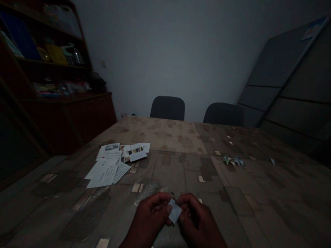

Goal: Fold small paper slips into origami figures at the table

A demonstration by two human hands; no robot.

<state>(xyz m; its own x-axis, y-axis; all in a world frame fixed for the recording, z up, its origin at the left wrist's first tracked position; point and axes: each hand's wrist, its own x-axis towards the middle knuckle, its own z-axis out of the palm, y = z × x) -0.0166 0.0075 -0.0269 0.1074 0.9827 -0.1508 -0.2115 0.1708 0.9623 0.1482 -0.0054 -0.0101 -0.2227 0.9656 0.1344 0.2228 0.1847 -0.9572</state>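
Between my two hands, just above the near part of the table, is a small folded piece of pale paper point(174, 211). My left hand point(152, 213) pinches its left edge, the thumb lying on the front face. On the other side my right hand point(195, 215) has its fingers curled in against the paper's right edge. The back of the paper and several fingertips are hidden. Farther off to the right, a little group of folded paper pieces point(233, 160) rests on the table, with another folded piece point(271, 160) beyond it.
Loose printed sheets point(104, 170) and smaller paper cuttings point(136, 151) overlap on the left of the patterned tablecloth point(181, 137). Two dark chairs point(167, 107) stand at the far edge. A shelf cabinet point(88, 113) is at the left, a panelled wardrobe point(269, 62) at the right.
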